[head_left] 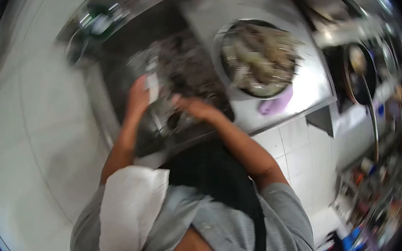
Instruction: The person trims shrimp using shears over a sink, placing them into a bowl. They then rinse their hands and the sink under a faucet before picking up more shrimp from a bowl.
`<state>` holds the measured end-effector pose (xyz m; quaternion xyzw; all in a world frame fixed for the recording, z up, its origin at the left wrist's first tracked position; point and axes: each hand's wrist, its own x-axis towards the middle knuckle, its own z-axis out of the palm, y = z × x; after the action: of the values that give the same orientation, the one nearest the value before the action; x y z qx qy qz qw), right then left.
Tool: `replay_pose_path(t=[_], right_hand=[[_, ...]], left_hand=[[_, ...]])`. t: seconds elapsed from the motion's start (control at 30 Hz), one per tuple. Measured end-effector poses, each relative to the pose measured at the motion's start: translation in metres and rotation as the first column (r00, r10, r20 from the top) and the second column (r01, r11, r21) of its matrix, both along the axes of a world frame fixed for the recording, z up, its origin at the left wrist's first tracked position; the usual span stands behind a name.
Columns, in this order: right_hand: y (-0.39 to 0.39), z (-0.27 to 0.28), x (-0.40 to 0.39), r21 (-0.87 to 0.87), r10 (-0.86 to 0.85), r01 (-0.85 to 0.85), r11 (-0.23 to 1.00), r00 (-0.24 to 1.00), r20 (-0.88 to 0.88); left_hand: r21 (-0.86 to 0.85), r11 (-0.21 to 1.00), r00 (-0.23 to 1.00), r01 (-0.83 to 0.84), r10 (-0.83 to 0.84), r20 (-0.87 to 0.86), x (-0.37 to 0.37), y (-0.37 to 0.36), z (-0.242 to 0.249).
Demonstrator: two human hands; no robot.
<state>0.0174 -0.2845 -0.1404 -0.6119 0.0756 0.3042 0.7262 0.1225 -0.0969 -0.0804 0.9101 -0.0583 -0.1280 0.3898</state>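
Both my hands are over a metal sink (112,84), and motion blurs them. My left hand (139,94) is closed around a small white object (153,87) whose kind I cannot tell. To its right, my right hand (194,107) reaches in from the side with its fingers smeared. Dark, wet-looking pieces (182,72) lie in the sink beyond and between the hands. A clear, shiny patch (141,60), like plastic or water, shows just past my left hand.
On the steel counter (313,86) to the right stands a large metal bowl (217,53) heaped with pale, prawn-like food (262,56). A purple cloth (277,103) lies beside it. Farther right are a wok (361,88) with a long-handled ladle (371,111). A green bottle (99,22) stands at the sink's far left.
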Motion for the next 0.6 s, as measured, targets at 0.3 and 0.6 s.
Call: replay_pose_path(t=[0.3,0.6], right_hand=[[0.016,0.048,0.066,0.617,-0.549,0.614,0.493,0.769,-0.327],[0.009,0.089,0.068,0.622,-0.528,0.554,0.553,0.811,-0.253]], left_hand=[[-0.377,0.919,0.993,0.113,-0.118,0.009,-0.052,-0.009,0.077],[-0.158,0.948,0.931,0.275,-0.304,-0.204,-0.116,0.072,0.104]])
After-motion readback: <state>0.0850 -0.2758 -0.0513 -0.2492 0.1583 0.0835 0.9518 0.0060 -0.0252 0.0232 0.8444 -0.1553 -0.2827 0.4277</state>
